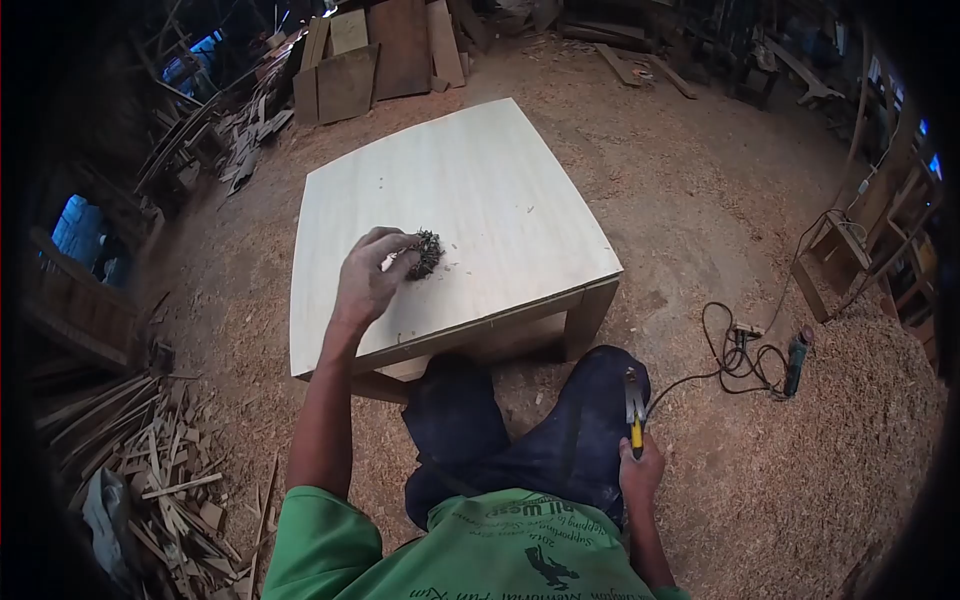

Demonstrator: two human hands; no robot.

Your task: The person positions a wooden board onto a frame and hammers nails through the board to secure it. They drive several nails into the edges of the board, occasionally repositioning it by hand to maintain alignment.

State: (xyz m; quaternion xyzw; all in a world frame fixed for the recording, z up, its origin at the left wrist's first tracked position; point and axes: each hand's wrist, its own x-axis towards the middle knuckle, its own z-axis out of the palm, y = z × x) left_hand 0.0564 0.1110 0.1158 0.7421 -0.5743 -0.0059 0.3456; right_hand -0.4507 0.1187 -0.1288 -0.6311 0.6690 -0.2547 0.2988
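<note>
Two hands, left hand [372,276] and right hand [642,466]; one dark clump [428,256] at the left one's fingertips, pieces too crowded to count; one desk [480,190] beneath; one yellow-handled tool [637,432] in the right; one power tool [796,364] well to its right.
</note>
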